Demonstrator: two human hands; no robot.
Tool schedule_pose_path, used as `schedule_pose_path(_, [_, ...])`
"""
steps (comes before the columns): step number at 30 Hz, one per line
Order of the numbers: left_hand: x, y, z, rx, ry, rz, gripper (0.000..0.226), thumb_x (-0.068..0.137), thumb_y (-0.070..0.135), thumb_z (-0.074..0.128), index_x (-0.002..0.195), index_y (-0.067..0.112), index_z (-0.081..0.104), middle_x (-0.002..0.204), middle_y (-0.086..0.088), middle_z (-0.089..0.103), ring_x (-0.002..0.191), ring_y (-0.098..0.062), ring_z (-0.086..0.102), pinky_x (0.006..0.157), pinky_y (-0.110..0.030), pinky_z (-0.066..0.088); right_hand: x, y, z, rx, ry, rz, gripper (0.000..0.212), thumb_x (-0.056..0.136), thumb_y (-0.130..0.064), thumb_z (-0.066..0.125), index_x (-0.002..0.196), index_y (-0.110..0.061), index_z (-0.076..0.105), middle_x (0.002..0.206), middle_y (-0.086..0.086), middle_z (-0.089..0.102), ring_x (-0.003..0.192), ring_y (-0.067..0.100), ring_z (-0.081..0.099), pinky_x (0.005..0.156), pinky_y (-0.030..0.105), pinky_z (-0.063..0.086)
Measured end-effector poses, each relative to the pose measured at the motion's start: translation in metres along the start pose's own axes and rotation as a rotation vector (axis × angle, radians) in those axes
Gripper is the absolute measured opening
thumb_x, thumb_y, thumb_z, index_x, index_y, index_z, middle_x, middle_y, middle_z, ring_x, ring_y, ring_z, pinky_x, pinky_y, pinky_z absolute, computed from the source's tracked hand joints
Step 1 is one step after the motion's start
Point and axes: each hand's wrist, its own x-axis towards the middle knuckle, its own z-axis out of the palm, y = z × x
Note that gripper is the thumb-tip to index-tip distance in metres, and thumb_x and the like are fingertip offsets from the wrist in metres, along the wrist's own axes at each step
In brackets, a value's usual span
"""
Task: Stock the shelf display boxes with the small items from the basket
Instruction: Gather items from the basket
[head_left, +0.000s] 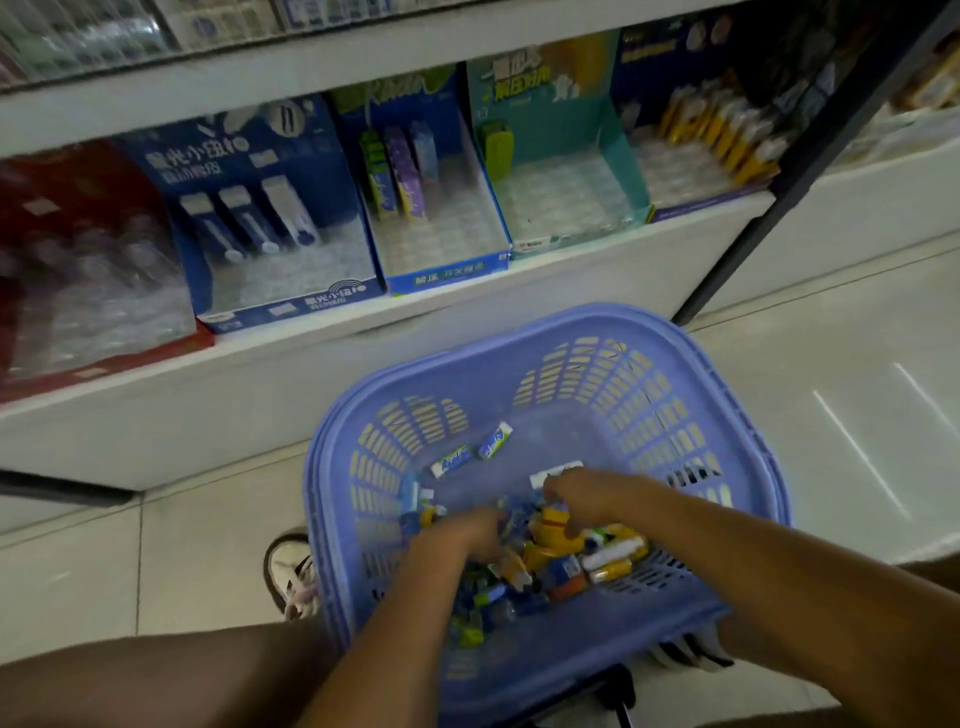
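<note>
The small packets (550, 564) lie heaped against the near edge of the purple basket's (488, 384) floor, and two blue-and-white sticks (451, 460) lie apart toward its far-left corner. Both hands are down in the heap. The left hand (467, 530) has its fingertips buried among the packets, and the right hand (584, 493) curls over the far side of the heap. Blur hides whether either one pinches anything. The packets look light, stiff and glossy, so probably slippery. Each is best pinched across its narrow sides, one or a few at a time. The basket sits on pale, reflective floor tiles (831, 364) just before a white shelf (311, 364). On the shelf, the blue display box (441, 228) and the teal display box (561, 192) stand mostly unfilled in dim light.
</note>
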Motion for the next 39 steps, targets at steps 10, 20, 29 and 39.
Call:
schedule_pose_path(10, [0.017,0.0,0.014,0.038,0.065,-0.055,0.051,0.075,0.033,0.077,0.115,0.007,0.063,0.117,-0.017,0.057,0.114,-0.032,0.048,0.089,-0.041,0.048,0.033,0.016,0.035,0.022,0.076,-0.002,0.045,0.083,-0.03,0.068,0.12,-0.008,0.055,0.118,0.016,0.06,0.105,0.031,0.059,0.081,0.031,0.047])
schedule_pose_path(20, [0.012,0.022,-0.03,-0.696,0.221,0.018,0.012,0.083,0.009,0.066,0.076,0.013,0.057,0.068,-0.004,0.056,0.062,-0.015,0.053,0.059,-0.027,0.045,-0.017,0.015,-0.036,0.586,-0.008,-0.163,0.02,0.09,-0.033,0.063,0.084,-0.015,0.06,0.076,0.004,0.06,0.066,0.016,0.056,0.069,0.027,0.049])
schedule_pose_path(29, [-0.06,0.047,-0.113,-1.154,0.31,0.374,0.015,0.088,0.013,0.065,0.098,0.004,0.069,0.085,-0.006,0.074,0.075,-0.011,0.071,0.066,-0.017,0.055,-0.102,0.025,-0.12,0.712,0.176,-0.337,0.041,0.084,-0.054,0.056,0.078,-0.013,0.052,0.056,-0.004,0.041,0.048,0.009,0.031,0.048,0.02,0.028])
schedule_pose_path(39, [-0.093,0.087,-0.151,-1.575,0.829,0.478,0.009,0.09,0.012,0.06,0.094,0.007,0.067,0.076,0.0,0.074,0.07,-0.012,0.072,0.061,-0.018,0.055,-0.126,0.032,-0.168,1.127,0.726,-0.392,0.02,0.094,-0.023,0.054,0.089,-0.006,0.063,0.077,0.005,0.068,0.062,0.01,0.064,0.061,0.018,0.052])
